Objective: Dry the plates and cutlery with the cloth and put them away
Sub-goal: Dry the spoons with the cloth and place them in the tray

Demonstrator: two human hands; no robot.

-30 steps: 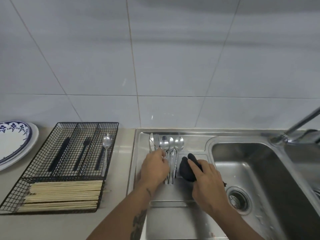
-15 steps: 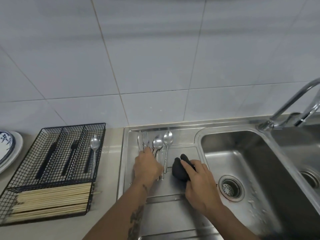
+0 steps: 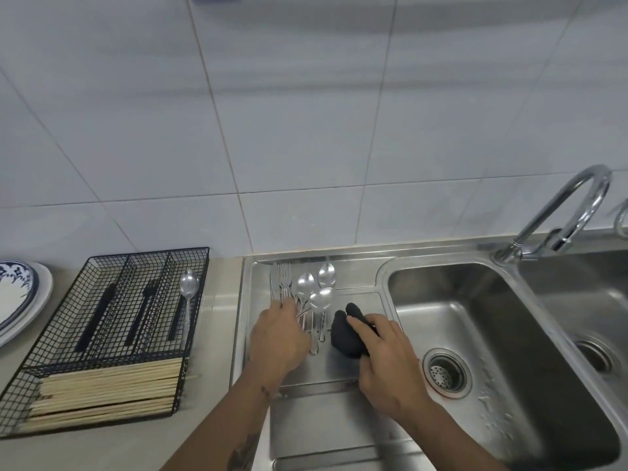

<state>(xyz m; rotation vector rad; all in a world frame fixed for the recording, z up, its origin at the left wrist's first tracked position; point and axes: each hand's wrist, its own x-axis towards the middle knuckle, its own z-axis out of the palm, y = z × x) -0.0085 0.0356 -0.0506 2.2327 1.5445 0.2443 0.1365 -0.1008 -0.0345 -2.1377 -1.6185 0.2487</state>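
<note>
My fingers on the right hand [image 3: 387,365] are curled round the dark cloth [image 3: 346,334], bunched into a ball and pressed onto the steel drainboard [image 3: 339,423]. My left hand [image 3: 277,338] lies just beside it, fingers bent down over the handles of the wet cutlery; whether they actually pinch a handle I cannot tell, since my own knuckles hide the tips. Beyond the left hand the forks [image 3: 284,278] lie side by side, tines toward the wall, and just right of them three spoons [image 3: 314,288] with bowls up, one overlapping another. Off to my left on the counter sits the black wire tray [image 3: 190,338]: pale chopsticks [image 3: 108,389] fill its near section, dark-handled pieces and one spoon [image 3: 189,290] lie in the far compartments. At the far left edge is a stack of plates [image 3: 20,300], the top one blue-patterned. To my right are the sink basin [image 3: 509,334] and the curved tap [image 3: 571,212].
</note>
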